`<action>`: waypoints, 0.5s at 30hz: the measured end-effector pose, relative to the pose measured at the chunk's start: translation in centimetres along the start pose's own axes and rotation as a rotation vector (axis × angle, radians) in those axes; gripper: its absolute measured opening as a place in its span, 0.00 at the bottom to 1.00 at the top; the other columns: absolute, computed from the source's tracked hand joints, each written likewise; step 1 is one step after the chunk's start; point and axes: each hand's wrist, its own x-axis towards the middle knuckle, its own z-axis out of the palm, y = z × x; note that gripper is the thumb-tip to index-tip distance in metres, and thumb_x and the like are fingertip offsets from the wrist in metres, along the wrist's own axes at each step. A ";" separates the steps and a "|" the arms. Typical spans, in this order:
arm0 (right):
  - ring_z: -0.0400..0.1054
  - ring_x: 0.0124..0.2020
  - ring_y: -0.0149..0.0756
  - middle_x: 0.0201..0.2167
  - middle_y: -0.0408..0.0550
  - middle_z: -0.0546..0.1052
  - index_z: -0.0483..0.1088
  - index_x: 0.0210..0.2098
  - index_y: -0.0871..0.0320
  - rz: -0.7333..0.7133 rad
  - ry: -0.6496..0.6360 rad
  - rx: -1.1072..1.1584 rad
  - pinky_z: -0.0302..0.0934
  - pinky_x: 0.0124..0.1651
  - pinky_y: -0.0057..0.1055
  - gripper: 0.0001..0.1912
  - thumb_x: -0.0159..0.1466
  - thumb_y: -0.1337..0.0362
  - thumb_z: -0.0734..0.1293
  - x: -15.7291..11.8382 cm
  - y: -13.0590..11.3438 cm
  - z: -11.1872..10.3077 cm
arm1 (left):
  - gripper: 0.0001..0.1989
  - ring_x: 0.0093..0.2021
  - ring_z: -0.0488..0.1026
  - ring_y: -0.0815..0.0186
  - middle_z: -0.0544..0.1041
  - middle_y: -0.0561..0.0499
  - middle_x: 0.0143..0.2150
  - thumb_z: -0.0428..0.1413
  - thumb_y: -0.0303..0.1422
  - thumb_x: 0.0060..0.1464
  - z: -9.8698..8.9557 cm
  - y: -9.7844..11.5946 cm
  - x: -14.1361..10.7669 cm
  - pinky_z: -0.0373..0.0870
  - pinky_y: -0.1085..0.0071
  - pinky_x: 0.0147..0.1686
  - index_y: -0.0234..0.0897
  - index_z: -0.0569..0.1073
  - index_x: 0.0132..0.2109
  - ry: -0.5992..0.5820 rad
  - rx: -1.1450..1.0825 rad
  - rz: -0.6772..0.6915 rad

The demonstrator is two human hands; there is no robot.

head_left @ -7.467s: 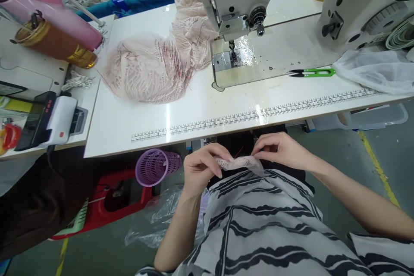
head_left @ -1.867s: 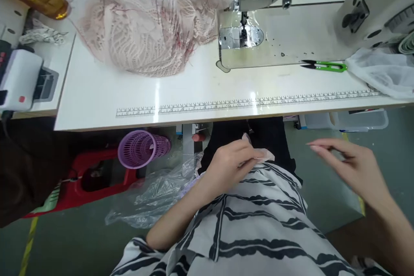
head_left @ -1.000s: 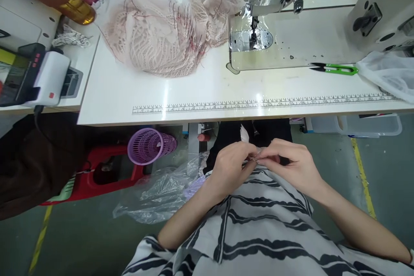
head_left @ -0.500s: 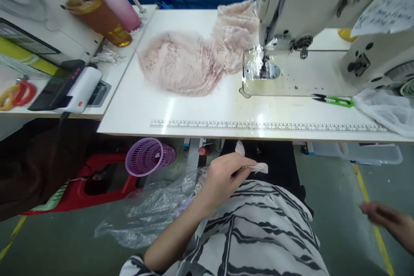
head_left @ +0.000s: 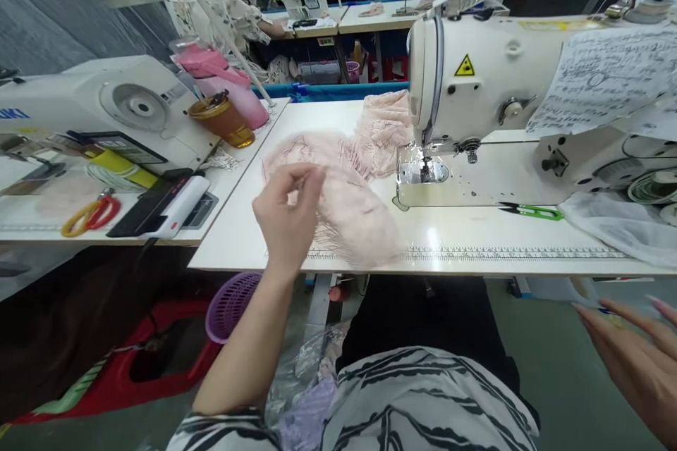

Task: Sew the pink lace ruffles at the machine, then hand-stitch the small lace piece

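Pale pink lace fabric (head_left: 360,218) lies bunched on the white table, its near part blurred and reaching over the printed ruler to the front edge. My left hand (head_left: 288,218) is raised over its left part, thumb and fingers pinched together at the edge of the pink cloth. Further back, more of the fabric (head_left: 386,127) rests beside the needle area of the sewing machine (head_left: 476,77). At the lower right my right hand (head_left: 635,359) is away from the table, fingers spread, holding nothing.
Green snips (head_left: 534,211) and white mesh (head_left: 613,225) lie at the right. On the left are an amber cup (head_left: 225,121), a white handheld device (head_left: 183,208) and red-and-yellow scissors (head_left: 92,215). A purple basket (head_left: 233,306) stands below. A person (head_left: 233,21) sits behind.
The view has tilted up. My left hand has risen from my lap to above the table. Pink cloth now spreads further toward the front edge. More of my right hand shows.
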 end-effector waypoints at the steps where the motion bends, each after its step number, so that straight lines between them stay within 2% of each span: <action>1: 0.75 0.47 0.48 0.47 0.42 0.79 0.62 0.62 0.36 -0.114 -0.025 -0.069 0.58 0.64 0.51 0.32 0.61 0.67 0.69 0.8 -0.5 -0.1 | 0.06 0.40 0.73 0.66 0.78 0.52 0.38 0.56 0.35 0.61 0.3 -0.8 1.0 0.70 0.69 0.43 0.40 0.76 0.40 -0.046 0.068 0.007; 3: 0.74 0.50 0.48 0.54 0.44 0.75 0.56 0.67 0.44 -0.277 -0.052 -0.162 0.56 0.65 0.51 0.33 0.65 0.69 0.63 2.4 -1.3 -0.2 | 0.09 0.47 0.73 0.60 0.79 0.49 0.43 0.57 0.32 0.58 1.0 -1.9 2.4 0.67 0.61 0.51 0.39 0.76 0.46 -0.154 0.226 0.069; 5: 0.74 0.49 0.48 0.53 0.44 0.76 0.56 0.67 0.46 -0.336 -0.005 -0.174 0.57 0.63 0.51 0.32 0.65 0.70 0.62 4.0 -1.9 0.3 | 0.14 0.49 0.72 0.57 0.78 0.46 0.47 0.58 0.31 0.56 2.1 -1.9 2.9 0.66 0.56 0.54 0.38 0.75 0.50 -0.210 0.264 0.095; 6: 0.75 0.47 0.48 0.49 0.44 0.78 0.57 0.67 0.47 -0.353 0.024 -0.159 0.58 0.61 0.50 0.32 0.65 0.70 0.64 4.9 -2.3 0.7 | 0.15 0.47 0.73 0.58 0.78 0.46 0.48 0.58 0.31 0.56 2.7 -1.4 2.9 0.68 0.57 0.52 0.38 0.74 0.52 -0.252 0.211 0.074; 8: 0.76 0.42 0.47 0.43 0.44 0.81 0.60 0.65 0.49 -0.389 0.083 -0.104 0.62 0.55 0.49 0.33 0.62 0.71 0.68 6.7 -3.0 1.9 | 0.19 0.38 0.75 0.64 0.77 0.45 0.50 0.57 0.33 0.59 4.4 -0.1 2.6 0.73 0.63 0.41 0.37 0.71 0.57 -0.429 -0.014 -0.051; 10: 0.75 0.41 0.44 0.41 0.44 0.81 0.63 0.62 0.51 -0.392 0.109 -0.035 0.64 0.49 0.45 0.32 0.61 0.73 0.70 8.6 -3.9 3.2 | 0.24 0.33 0.75 0.69 0.74 0.40 0.56 0.57 0.34 0.59 6.5 1.5 2.4 0.74 0.69 0.34 0.36 0.66 0.61 -0.635 -0.254 -0.192; 12: 0.75 0.42 0.42 0.41 0.44 0.81 0.66 0.59 0.51 -0.404 0.115 0.039 0.64 0.49 0.44 0.29 0.61 0.75 0.69 10.5 -5.1 4.4 | 0.26 0.31 0.76 0.70 0.69 0.36 0.61 0.57 0.32 0.59 8.6 2.7 2.2 0.74 0.71 0.30 0.36 0.63 0.63 -0.742 -0.426 -0.337; 13: 0.74 0.43 0.41 0.41 0.44 0.81 0.67 0.58 0.51 -0.408 0.114 0.080 0.64 0.49 0.44 0.27 0.61 0.75 0.68 11.3 -5.7 4.9 | 0.26 0.30 0.76 0.70 0.69 0.35 0.59 0.57 0.31 0.59 9.5 3.1 2.1 0.74 0.71 0.29 0.35 0.63 0.62 -0.773 -0.488 -0.400; 15: 0.74 0.42 0.40 0.41 0.44 0.81 0.68 0.55 0.51 -0.410 0.112 0.165 0.64 0.48 0.43 0.25 0.61 0.76 0.67 12.7 -6.8 5.6 | 0.21 0.30 0.76 0.70 0.77 0.38 0.48 0.57 0.31 0.60 10.6 3.5 1.8 0.73 0.72 0.30 0.31 0.65 0.58 -0.808 -0.561 -0.465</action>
